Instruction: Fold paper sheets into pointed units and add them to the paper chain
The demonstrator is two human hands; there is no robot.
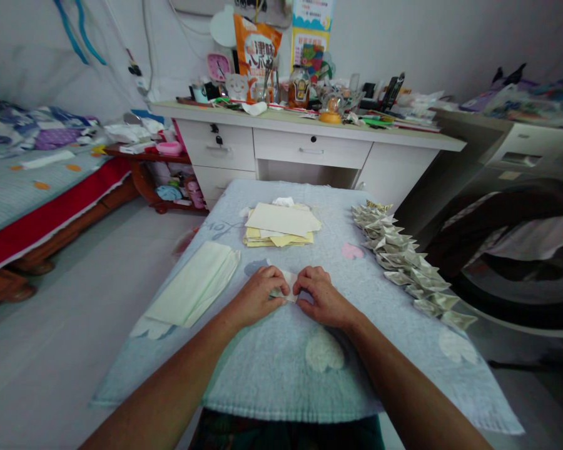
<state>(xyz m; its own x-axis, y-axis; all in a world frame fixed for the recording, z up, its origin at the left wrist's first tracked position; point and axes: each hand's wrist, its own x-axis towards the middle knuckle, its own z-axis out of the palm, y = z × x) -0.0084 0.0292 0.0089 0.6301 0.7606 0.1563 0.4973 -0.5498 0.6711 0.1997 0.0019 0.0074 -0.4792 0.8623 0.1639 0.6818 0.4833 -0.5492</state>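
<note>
My feed shows the desk (398, 161) bearing an amber-filled jar (299, 89); the washing machine (488, 140), dark cloth (490, 215) at its opening; the covered table (272, 369); mid-table, my left hand (264, 291) and right hand (323, 296), both pinching one small paper (289, 277).

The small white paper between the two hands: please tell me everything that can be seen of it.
The small white paper looks thin and plain. It is held low over the blue cloth, between the left hand and the right hand, which grip it at its two sides. They hide part of it, so its full outline cannot be told.
</note>
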